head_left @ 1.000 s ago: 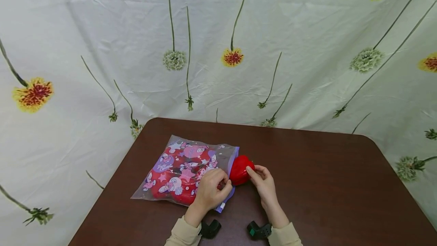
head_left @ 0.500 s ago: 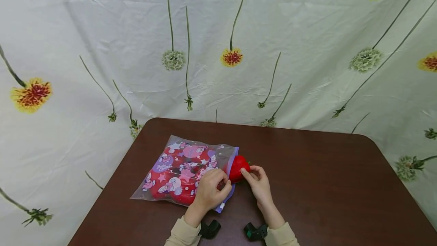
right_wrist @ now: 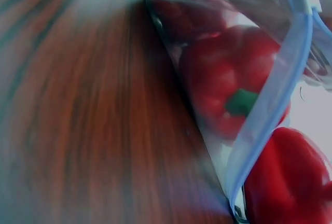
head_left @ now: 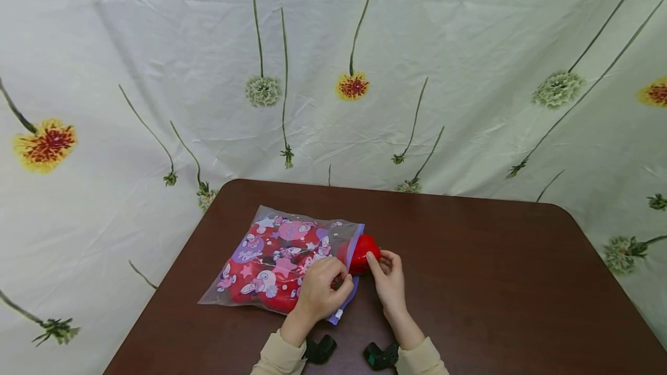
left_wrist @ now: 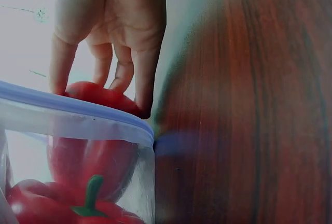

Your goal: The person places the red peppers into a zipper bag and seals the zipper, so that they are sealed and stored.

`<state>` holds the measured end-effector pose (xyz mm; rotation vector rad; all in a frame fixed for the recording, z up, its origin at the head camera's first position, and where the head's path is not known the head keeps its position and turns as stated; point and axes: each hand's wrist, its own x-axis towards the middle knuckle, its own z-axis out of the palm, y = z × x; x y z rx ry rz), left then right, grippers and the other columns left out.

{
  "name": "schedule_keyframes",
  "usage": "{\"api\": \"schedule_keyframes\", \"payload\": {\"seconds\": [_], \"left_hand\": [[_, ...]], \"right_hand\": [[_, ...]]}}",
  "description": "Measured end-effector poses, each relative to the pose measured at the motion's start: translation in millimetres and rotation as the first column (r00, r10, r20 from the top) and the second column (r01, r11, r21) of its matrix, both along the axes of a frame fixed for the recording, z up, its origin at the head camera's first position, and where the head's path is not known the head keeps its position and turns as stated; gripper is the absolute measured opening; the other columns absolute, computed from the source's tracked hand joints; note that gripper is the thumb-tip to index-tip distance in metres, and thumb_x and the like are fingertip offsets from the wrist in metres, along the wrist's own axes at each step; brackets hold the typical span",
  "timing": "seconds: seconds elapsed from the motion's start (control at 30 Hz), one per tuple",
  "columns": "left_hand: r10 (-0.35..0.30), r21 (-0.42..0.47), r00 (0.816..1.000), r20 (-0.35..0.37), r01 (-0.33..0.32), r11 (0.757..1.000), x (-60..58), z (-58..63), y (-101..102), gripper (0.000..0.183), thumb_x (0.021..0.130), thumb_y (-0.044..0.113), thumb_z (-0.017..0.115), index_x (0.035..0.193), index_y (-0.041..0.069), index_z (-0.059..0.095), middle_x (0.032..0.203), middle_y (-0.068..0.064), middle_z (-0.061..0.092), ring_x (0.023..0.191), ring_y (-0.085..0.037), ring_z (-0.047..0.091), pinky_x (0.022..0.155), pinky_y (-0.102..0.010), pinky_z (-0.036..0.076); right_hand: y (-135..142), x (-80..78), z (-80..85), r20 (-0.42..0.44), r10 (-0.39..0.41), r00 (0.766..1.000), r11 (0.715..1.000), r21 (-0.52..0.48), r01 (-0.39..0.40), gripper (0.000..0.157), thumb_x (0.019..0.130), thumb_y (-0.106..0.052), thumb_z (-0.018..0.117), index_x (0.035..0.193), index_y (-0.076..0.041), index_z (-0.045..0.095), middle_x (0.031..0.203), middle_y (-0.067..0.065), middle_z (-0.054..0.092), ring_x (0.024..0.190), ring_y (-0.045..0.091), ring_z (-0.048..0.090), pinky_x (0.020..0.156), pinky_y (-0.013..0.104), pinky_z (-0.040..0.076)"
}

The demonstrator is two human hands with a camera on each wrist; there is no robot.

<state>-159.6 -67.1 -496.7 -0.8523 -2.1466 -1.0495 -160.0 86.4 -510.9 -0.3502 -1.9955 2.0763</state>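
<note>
A see-through zip bag (head_left: 283,265) printed with pink and purple cartoon figures lies on the table, its lilac-edged mouth facing right. Curled at that mouth, my left hand (head_left: 320,289) holds the bag's edge; the fingertips are partly hidden. My right hand (head_left: 391,285) grips a red bell pepper (head_left: 366,252) by its stem end. That pepper is partly inside the mouth, as the left wrist view shows behind the clear film. Deeper in the bag is another bell pepper (right_wrist: 223,79) with a green stem, and more red shapes show through the print.
The brown wooden table (head_left: 495,282) extends to the right of the bag. A white slider (head_left: 339,313) sits at the near end of the zip. Behind the table hangs a pale flowered cloth (head_left: 458,103). Each wrist wears a black camera mount.
My right hand has moved left with the bell pepper, pushing it further into the bag's mouth. The left hand and the bag have stayed almost still.
</note>
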Motion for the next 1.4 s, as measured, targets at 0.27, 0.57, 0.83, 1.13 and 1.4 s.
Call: {"api": "schedule_keyframes", "payload": {"seconds": [0.27, 0.57, 0.83, 1.13, 1.4], "left_hand": [[0.0, 0.002, 1.0, -0.03, 0.0, 1.0, -1.1, -2.6, 0.0, 0.01, 0.074, 0.015, 0.065, 0.072, 0.016, 0.056, 0.064, 0.008, 0.052, 0.057, -0.005, 0.045, 0.058, -0.016, 0.041], [-0.006, 0.004, 0.997, -0.082, 0.006, 1.0, -2.4, -1.1, 1.0, 0.012, 0.073, 0.013, 0.065, 0.07, 0.017, 0.054, 0.062, 0.007, 0.049, 0.057, -0.005, 0.043, 0.057, -0.015, 0.039], [-0.004, 0.006, 0.997, -0.078, 0.004, 1.0, -1.8, -1.1, 1.0, 0.011, 0.074, 0.014, 0.065, 0.07, 0.016, 0.054, 0.062, 0.007, 0.048, 0.057, -0.005, 0.042, 0.057, -0.016, 0.038], [0.005, -0.004, 0.999, -0.053, -0.005, 1.0, -0.8, -1.0, 0.9, 0.013, 0.072, 0.013, 0.066, 0.07, 0.016, 0.053, 0.063, 0.008, 0.048, 0.057, -0.005, 0.042, 0.057, -0.016, 0.038], [0.023, -0.062, 0.997, -0.074, -0.028, 0.998, 1.7, -0.6, -0.8, 0.014, 0.072, 0.016, 0.066, 0.07, 0.017, 0.052, 0.063, 0.008, 0.048, 0.056, -0.005, 0.042, 0.057, -0.017, 0.038]], "right_hand": [[-4.4, 1.3, 0.0, -0.022, 0.077, 0.997, 0.997, 0.015, -0.077, 0.036, 0.088, -0.018, 0.064, 0.112, 0.004, 0.05, 0.105, 0.016, 0.061, 0.098, 0.022, 0.06, 0.078, 0.021, 0.045], [-9.0, 5.6, 2.2, -0.099, 0.353, 0.93, 0.934, 0.097, -0.344, 0.036, 0.093, -0.01, 0.054, 0.126, 0.005, 0.05, 0.122, 0.026, 0.055, 0.115, 0.035, 0.052, 0.089, 0.027, 0.043], [-9.7, 4.1, -2.2, -0.072, 0.386, 0.92, 0.919, 0.111, -0.377, 0.036, 0.093, -0.011, 0.054, 0.125, 0.006, 0.051, 0.12, 0.025, 0.056, 0.111, 0.033, 0.054, 0.088, 0.026, 0.044], [-4.4, 3.6, -0.2, -0.081, 0.395, 0.915, 0.917, 0.086, -0.389, 0.037, 0.091, -0.009, 0.058, 0.124, 0.007, 0.051, 0.12, 0.026, 0.057, 0.112, 0.037, 0.054, 0.083, 0.023, 0.045], [1.6, 2.2, 0.5, -0.066, 0.373, 0.926, 0.926, 0.095, -0.366, 0.036, 0.089, -0.01, 0.062, 0.12, 0.005, 0.056, 0.119, 0.023, 0.059, 0.11, 0.034, 0.057, 0.086, 0.024, 0.046]]}}
